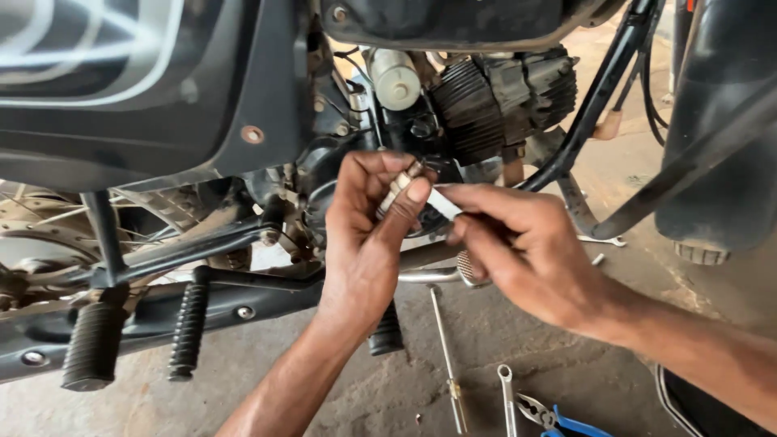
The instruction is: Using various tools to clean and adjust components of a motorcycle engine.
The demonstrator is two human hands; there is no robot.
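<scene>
Though pinched between 2 hands, spark plug mostly hidden.

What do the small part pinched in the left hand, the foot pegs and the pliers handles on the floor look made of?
Small part in the left hand: apparently metal with a white, possibly ceramic end; dull shine, pale tip toward the right hand.
Foot pegs: likely black rubber; matte and ribbed.
Pliers handles: probably blue plastic or rubber sleeves over bare steel jaws.
</scene>
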